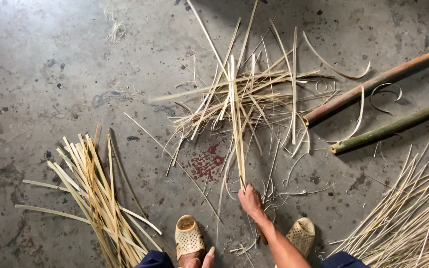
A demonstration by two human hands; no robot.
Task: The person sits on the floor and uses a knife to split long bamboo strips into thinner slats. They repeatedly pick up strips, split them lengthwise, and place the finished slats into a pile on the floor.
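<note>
Rough grey concrete floor [40, 59], speckled and stained, with a red splotch [206, 164] near the middle. On the far right lie two round bamboo poles, one brownish [368, 88] and one green [393, 127]. A messy heap of thin pale splints [254, 94] sits centre-far, a tidier yellow bundle of flat strips [95, 193] near left, and a fan of skinny sticks [413, 218] near right. The right hand [250, 199] is closed, pinching the near end of a bunch of long flat strips [236, 124] that stands up over the heap. Only the fingertips of the left hand [207, 256] show at the bottom edge, can't tell its grip. Beige perforated slippers [188, 237] on both feet.
</note>
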